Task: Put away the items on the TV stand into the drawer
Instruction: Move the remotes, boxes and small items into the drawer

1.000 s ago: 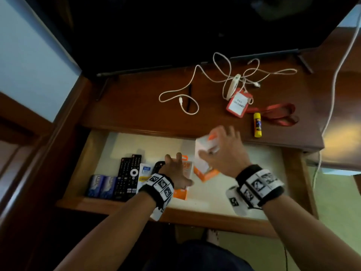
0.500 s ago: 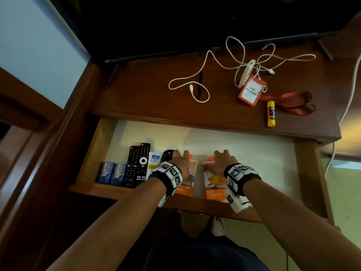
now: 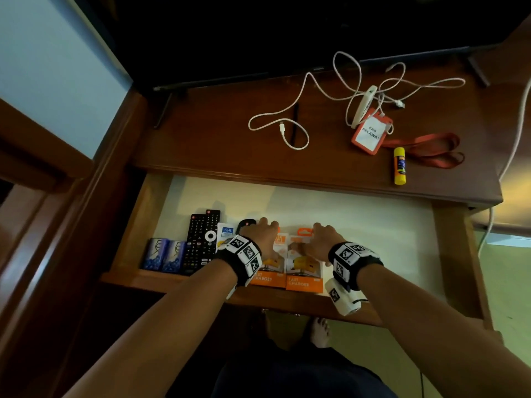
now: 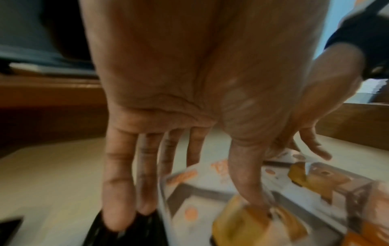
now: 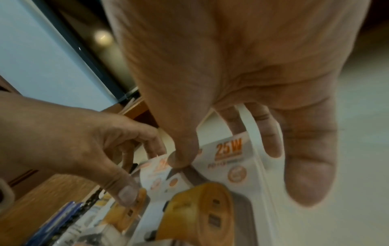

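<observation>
Two orange-and-white fast charger boxes lie side by side at the front of the open drawer (image 3: 373,239). My left hand (image 3: 264,237) rests on the left box (image 3: 268,278), its thumb (image 4: 248,183) pressing the yellow blister and its fingers reaching down past the box's left edge. My right hand (image 3: 319,239) lies over the right box (image 3: 304,282) with straight fingers and its thumb (image 5: 183,149) touching the cardboard. On the stand top lie a white cable (image 3: 287,122), a red ID badge (image 3: 370,133) with a lanyard (image 3: 431,150), a glue stick (image 3: 399,166) and a black pen (image 3: 294,122).
Left of the boxes the drawer holds two black remotes (image 3: 201,242), two blue packs (image 3: 166,255), a white sachet (image 3: 225,234) and a small black object (image 3: 245,224). The TV (image 3: 287,30) overhangs the back of the stand. Another white cable (image 3: 517,124) hangs at the right.
A second ago my right hand held the second charger box above the drawer. It now lies flat beside the first, with both hands lowered onto the boxes.
</observation>
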`<state>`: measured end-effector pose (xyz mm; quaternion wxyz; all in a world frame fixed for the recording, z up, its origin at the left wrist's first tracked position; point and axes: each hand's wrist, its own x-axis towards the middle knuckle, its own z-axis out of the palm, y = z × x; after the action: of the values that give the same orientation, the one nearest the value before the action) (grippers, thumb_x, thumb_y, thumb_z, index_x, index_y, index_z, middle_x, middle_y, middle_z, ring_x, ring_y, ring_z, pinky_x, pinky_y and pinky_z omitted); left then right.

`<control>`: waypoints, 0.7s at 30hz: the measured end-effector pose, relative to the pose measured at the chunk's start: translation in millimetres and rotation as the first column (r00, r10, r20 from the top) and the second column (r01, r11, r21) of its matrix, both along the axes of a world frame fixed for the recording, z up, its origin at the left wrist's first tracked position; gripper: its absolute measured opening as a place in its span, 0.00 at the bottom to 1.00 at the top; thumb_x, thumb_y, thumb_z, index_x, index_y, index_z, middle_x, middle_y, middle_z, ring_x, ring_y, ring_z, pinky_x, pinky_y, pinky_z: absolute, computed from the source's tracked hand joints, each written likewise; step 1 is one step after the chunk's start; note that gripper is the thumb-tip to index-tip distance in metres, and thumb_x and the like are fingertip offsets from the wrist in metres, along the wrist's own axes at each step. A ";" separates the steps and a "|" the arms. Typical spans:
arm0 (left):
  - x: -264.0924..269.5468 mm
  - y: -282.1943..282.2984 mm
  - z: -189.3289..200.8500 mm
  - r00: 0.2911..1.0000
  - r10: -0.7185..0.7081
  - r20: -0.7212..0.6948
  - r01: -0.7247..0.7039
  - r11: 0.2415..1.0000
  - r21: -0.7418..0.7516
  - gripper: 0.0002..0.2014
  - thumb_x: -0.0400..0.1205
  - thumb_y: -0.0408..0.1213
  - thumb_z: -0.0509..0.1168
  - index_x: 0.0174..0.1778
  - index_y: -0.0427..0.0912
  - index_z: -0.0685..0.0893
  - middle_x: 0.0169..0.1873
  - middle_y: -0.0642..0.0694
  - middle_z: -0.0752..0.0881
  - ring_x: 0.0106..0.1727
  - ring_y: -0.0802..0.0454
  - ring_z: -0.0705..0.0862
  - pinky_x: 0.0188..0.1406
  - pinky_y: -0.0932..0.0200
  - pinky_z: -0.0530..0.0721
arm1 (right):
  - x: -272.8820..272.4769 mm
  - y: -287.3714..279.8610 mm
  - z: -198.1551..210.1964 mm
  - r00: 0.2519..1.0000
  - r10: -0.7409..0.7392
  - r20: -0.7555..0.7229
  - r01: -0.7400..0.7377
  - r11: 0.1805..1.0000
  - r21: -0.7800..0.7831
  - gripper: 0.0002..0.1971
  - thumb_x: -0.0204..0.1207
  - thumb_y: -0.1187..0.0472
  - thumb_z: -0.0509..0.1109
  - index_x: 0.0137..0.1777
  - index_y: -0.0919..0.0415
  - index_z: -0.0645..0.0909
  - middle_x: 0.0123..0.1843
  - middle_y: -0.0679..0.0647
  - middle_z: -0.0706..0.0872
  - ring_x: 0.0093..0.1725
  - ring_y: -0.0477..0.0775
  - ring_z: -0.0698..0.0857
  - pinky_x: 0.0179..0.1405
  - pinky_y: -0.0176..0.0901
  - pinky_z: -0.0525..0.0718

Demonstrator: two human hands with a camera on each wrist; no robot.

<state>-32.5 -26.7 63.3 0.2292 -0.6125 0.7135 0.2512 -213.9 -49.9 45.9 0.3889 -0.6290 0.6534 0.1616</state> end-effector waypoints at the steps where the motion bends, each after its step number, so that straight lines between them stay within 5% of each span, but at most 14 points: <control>1: -3.5 -2.4 4.2 1.000 -0.015 0.019 0.016 1.000 -0.018 0.36 0.80 0.56 0.74 0.77 0.39 0.71 0.70 0.38 0.74 0.66 0.32 0.82 0.59 0.40 0.83 | -5.7 -1.1 4.8 1.000 0.001 0.004 0.000 1.000 -0.031 0.42 0.72 0.29 0.71 0.75 0.60 0.70 0.70 0.62 0.77 0.62 0.66 0.86 0.56 0.55 0.87; 4: -26.5 -15.8 27.6 0.997 0.005 -0.076 -0.015 0.991 -0.132 0.23 0.86 0.50 0.66 0.71 0.39 0.75 0.67 0.38 0.76 0.63 0.34 0.83 0.58 0.40 0.83 | -29.1 -13.1 30.7 0.986 -0.095 0.141 0.125 0.965 -0.230 0.27 0.80 0.37 0.67 0.66 0.59 0.80 0.64 0.60 0.84 0.60 0.64 0.86 0.57 0.51 0.84; 8: -77.3 -48.5 64.5 0.944 0.033 -0.327 -0.160 0.914 -0.372 0.09 0.89 0.43 0.60 0.56 0.44 0.82 0.56 0.43 0.84 0.57 0.37 0.86 0.54 0.43 0.84 | -73.8 -49.9 73.5 0.927 -0.223 0.303 0.359 0.760 -0.542 0.09 0.80 0.56 0.70 0.42 0.61 0.85 0.44 0.65 0.91 0.50 0.70 0.88 0.47 0.50 0.82; 13: -145.2 -117.4 85.2 0.830 0.199 -0.520 -0.433 0.818 -0.378 0.13 0.88 0.47 0.62 0.54 0.40 0.83 0.56 0.39 0.86 0.60 0.36 0.84 0.56 0.44 0.82 | -130.3 -107.1 102.9 0.907 -0.332 0.258 0.420 0.682 -0.599 0.09 0.80 0.56 0.70 0.51 0.63 0.82 0.53 0.67 0.88 0.55 0.71 0.85 0.47 0.51 0.78; 16: -170.9 -158.2 87.5 0.729 0.388 -0.564 -0.598 0.762 -0.248 0.19 0.88 0.51 0.64 0.63 0.38 0.82 0.64 0.36 0.85 0.65 0.34 0.84 0.59 0.45 0.81 | -142.3 -127.5 100.9 0.906 -0.376 0.197 0.419 0.720 -0.553 0.19 0.80 0.51 0.72 0.62 0.64 0.76 0.65 0.68 0.81 0.63 0.71 0.83 0.53 0.54 0.79; 21: -186.1 -191.8 69.0 0.635 0.535 -0.557 -0.699 0.705 -0.119 0.23 0.85 0.55 0.67 0.68 0.42 0.82 0.67 0.39 0.83 0.67 0.34 0.84 0.62 0.43 0.83 | -148.9 -137.2 87.6 0.922 -0.357 0.153 0.384 0.782 -0.491 0.23 0.79 0.55 0.73 0.68 0.62 0.70 0.66 0.68 0.82 0.62 0.71 0.85 0.54 0.56 0.83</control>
<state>-218.6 -218.5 132.3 -0.1617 -0.7674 0.5202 0.3382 -362.8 -187.1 133.6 0.2485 -0.5726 0.7730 -0.1136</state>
